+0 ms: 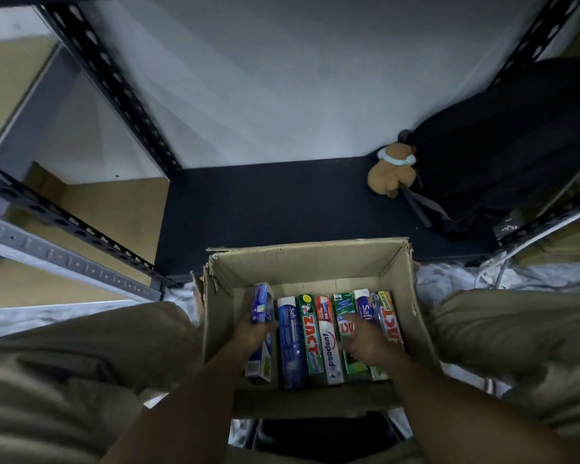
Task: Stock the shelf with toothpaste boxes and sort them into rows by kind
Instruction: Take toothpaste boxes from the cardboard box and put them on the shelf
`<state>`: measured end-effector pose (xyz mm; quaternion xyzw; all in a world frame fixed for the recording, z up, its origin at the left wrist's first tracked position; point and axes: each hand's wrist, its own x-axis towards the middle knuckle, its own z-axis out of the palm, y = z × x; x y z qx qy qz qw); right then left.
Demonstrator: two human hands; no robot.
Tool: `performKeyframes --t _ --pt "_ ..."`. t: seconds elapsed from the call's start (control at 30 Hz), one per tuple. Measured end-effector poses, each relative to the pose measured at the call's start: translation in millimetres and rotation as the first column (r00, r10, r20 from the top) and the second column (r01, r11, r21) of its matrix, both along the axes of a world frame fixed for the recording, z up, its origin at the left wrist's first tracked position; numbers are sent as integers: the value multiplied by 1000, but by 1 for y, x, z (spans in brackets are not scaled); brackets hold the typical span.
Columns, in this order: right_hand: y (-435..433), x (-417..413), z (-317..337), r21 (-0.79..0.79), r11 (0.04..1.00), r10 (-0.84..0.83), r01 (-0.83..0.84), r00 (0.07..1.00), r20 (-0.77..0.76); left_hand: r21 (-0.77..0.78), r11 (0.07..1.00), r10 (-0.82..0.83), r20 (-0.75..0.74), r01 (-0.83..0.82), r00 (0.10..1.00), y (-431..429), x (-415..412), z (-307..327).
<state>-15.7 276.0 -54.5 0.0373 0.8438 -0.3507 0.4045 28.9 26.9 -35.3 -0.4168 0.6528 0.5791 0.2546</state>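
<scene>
Knees (81, 356) in khaki flanked a carton (308, 250) on the floor, in front of the shelf (265, 209). Left hand (253, 331) gripped a blue box (262, 301), lifted at the carton's left side. Right hand (365, 343) lay with fingers stretched on a green box (344, 304), gripping nothing. Toothpaste boxes stood in a row inside: Safi (290, 339), Zact (310, 329), Pepsodent (329, 346). A plush toy (390, 172) and a black bag (516, 145) sat on the shelf's right end.

Storeroom, slotted-steel shelving (114, 78), carton (315, 262) of toothpaste boxes (310, 333) (mixed brands), bare wall
</scene>
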Motion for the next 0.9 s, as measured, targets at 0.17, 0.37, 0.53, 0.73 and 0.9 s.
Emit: performKeyframes --t 0.17,0.37,0.53,0.73,0.9 --pt "-12 0 -4 25 1000 14 -14 1000 -10 86 996 32 58 -36 998 5 9 1" --pt "-31 -3 -20 63 998 31 -27 998 -63 39 999 -6 32 4 999 -3 14 -4" --pt "-56 -1 -31 37 997 -70 70 997 12 25 1000 -5 -54 7 999 -13 13 -18" --pt "-60 -8 -46 -70 971 -233 231 972 -19 23 1000 4 -48 -3 999 -13 8 -37" --pt "-58 -7 -50 -33 988 -154 151 985 -84 -24 1000 16 -3 -16 1000 -12 6 -46"
